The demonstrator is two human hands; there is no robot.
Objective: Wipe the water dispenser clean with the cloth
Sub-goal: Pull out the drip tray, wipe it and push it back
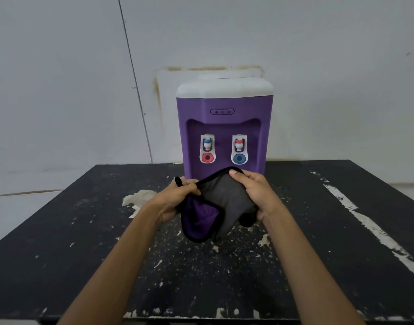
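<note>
A small tabletop water dispenser with a purple plastic body and a white rounded top stands upright at the far edge of a worn black table, its back near a pale grey wall. The recessed front panel carries two white taps: the left tap has a blue cap above a red round push pad, and the right tap has a red cap above a blue round push pad. A narrow oval indicator strip sits above the recess.

In front of the dispenser, above the table, both hands hold a soft cloth that is grey on one face and purple on the other, with a black stitched border. The left hand grips the cloth's left edge, fingers curled round the folded fabric, where the purple face shows. The right hand grips the upper right portion, thumb on the grey face and fingers wrapped behind. The cloth hangs slack between the hands, just short of the dispenser's base; whether it touches the base cannot be told.

The table surface shows chipped paint and whitish scuffs, including a long pale streak on the right side.
</note>
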